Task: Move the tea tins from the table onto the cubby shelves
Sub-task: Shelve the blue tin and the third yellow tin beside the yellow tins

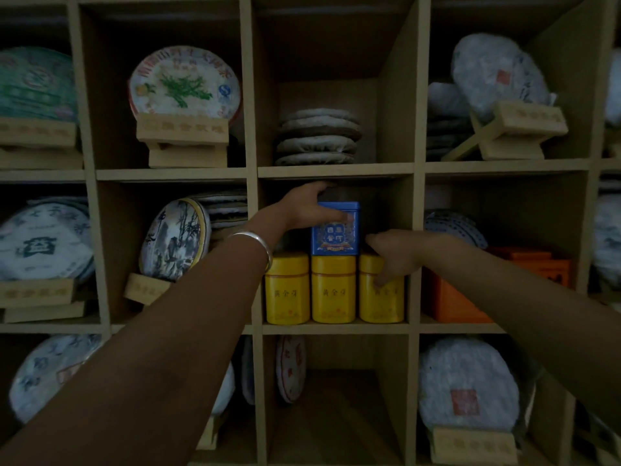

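Left hand clamped on blue tin atop middle yellow tin, right hand fingers spread on right yellow tin; best seat it square, release slowly.

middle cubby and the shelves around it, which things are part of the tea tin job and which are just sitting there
Part of the job:
- blue tin, held by the left hand, on top of the yellow tins
- three yellow tins; the right hand touches the rightmost
- cubby shelf

Just sitting there:
- wrapped tea cakes on wooden stands
- stacked tea cakes
- orange box
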Available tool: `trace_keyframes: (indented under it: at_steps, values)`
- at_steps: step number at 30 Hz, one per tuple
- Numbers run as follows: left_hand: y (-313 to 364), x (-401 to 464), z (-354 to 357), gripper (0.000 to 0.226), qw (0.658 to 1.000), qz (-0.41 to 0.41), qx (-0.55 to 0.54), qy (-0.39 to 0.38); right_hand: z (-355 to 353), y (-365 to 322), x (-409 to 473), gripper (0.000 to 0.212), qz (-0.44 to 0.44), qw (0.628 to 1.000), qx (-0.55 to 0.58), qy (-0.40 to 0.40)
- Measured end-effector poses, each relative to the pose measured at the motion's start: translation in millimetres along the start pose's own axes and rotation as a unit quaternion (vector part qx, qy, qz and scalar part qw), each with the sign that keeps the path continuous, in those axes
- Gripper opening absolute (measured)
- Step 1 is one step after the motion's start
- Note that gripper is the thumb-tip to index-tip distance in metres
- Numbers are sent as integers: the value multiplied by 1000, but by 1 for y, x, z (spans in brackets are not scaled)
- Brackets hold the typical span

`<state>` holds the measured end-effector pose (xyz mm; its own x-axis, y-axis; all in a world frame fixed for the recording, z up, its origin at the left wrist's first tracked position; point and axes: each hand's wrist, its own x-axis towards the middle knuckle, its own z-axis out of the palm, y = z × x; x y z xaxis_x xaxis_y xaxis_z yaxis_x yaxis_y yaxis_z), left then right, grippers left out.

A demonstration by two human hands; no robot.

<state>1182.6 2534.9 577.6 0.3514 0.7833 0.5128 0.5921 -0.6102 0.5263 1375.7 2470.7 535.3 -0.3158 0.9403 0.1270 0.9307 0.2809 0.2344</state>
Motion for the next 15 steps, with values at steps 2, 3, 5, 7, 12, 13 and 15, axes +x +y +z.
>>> trace_keyframes:
  at_steps: [2,3,5,7,12,13,15]
  values:
    - [-1,-1,-1,81,1000,4,6,-2,1,-1,0,80,2,1000,-2,-5]
    - [-2,-2,-1,84,1000,9,14,-3,1,-1,0,79,2,1000,-5,-6]
    - [-4,-3,0,87,999,15,39,0,1,-3,0,77,2,1000,-13,-4]
    - [-6,-4,1,89,998,14,57,1,1,-4,0,74,3,1000,-16,-1]
    - [-7,-4,2,89,998,16,68,-6,1,-2,-1,65,2,999,-31,7]
    - [-7,-4,2,89,998,15,67,-4,1,-1,-1,66,2,1000,-29,7]
    - [-6,-5,2,89,998,15,61,1,2,-1,-1,69,1,1000,-20,8]
